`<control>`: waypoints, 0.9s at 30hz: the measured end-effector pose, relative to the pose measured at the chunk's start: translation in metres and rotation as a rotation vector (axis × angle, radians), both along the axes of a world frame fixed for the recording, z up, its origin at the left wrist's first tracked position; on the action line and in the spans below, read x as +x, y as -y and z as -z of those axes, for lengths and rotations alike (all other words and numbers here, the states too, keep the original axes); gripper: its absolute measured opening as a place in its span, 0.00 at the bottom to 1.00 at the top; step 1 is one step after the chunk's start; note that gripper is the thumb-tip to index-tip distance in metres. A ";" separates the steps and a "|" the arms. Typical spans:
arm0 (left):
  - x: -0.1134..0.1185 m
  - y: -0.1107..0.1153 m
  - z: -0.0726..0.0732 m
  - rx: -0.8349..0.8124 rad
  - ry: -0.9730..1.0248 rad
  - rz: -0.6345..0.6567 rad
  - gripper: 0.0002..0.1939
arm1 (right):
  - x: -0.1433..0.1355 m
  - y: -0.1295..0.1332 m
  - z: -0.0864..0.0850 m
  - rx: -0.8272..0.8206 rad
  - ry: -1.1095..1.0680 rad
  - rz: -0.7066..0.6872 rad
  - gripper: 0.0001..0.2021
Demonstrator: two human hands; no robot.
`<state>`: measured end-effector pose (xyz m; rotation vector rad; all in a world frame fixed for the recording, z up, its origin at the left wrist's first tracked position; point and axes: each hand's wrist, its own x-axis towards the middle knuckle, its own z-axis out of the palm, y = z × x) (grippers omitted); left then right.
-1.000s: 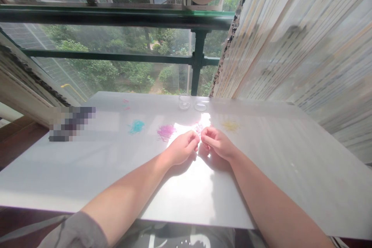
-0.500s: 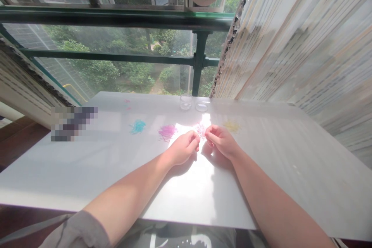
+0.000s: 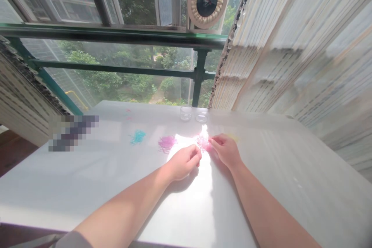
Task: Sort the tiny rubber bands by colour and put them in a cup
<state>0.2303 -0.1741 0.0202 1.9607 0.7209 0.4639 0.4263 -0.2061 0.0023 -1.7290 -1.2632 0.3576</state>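
My left hand (image 3: 187, 161) rests low over the sunlit middle of the table, fingers curled into a pinch; whatever lies between the fingertips is too small to make out. At the right edge of a loose pale pink heap of thin strands (image 3: 202, 142), my right hand (image 3: 225, 150) has its thumb and forefinger together, and glare hides what is in them. Left of the hands lies a purple-pink heap of thin strands (image 3: 166, 144), and farther left a turquoise heap (image 3: 138, 136). A yellow heap (image 3: 234, 137) shows partly behind my right hand.
A clear round jar (image 3: 186, 114) stands at the back of the white table (image 3: 95, 186), with a clear round lid or dish (image 3: 201, 117) beside it. Several pink strands (image 3: 128, 114) lie at the back left. A blurred dark object (image 3: 74, 133) sits at the left edge.
My hands have moved apart a little, and my right fingertips now reach the pale pink heap. The camera view has tilted up slightly.
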 end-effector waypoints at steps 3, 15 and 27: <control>0.000 0.000 -0.001 -0.001 0.006 0.004 0.10 | 0.001 -0.001 0.002 -0.015 0.051 -0.008 0.11; 0.000 0.004 0.002 -0.004 0.068 -0.027 0.08 | 0.002 0.002 0.003 -0.025 0.149 -0.034 0.08; -0.105 -0.106 -0.018 0.306 -0.083 -0.638 0.11 | 0.008 0.012 0.001 0.044 0.042 0.079 0.12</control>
